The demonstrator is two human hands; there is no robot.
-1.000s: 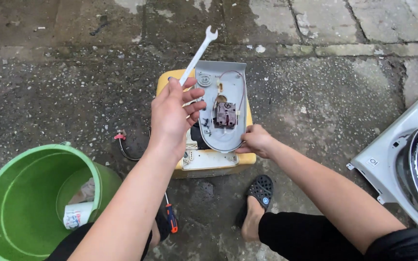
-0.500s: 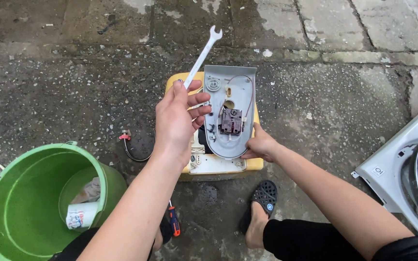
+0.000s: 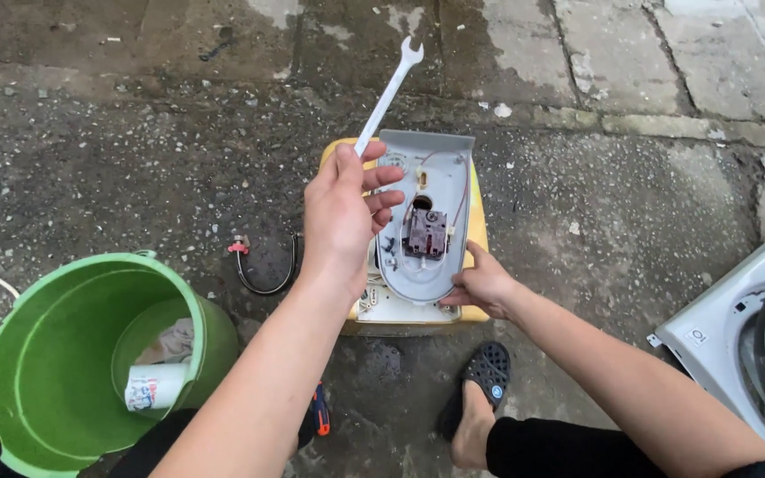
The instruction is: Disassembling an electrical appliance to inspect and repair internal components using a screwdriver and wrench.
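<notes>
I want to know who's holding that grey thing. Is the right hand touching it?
Touching. The head view shows the right hand with its fingers and thumb pressed on the lower right edge of the grey panel, no gap between them.

1. This is an outdoor yard used as a simple repair place, with the work done on the ground [image 3: 135, 150] of rough, wet concrete and stone slabs.
2. A yellow stool [image 3: 478, 232] serves as the worktop.
3. Right of the stool stands a white washing machine [image 3: 745, 332].
4. Left of the stool are a green bucket [image 3: 64, 354] and a short black hose [image 3: 263, 270].
5. Below the stool is a foot in a black sandal [image 3: 482, 381].
</notes>
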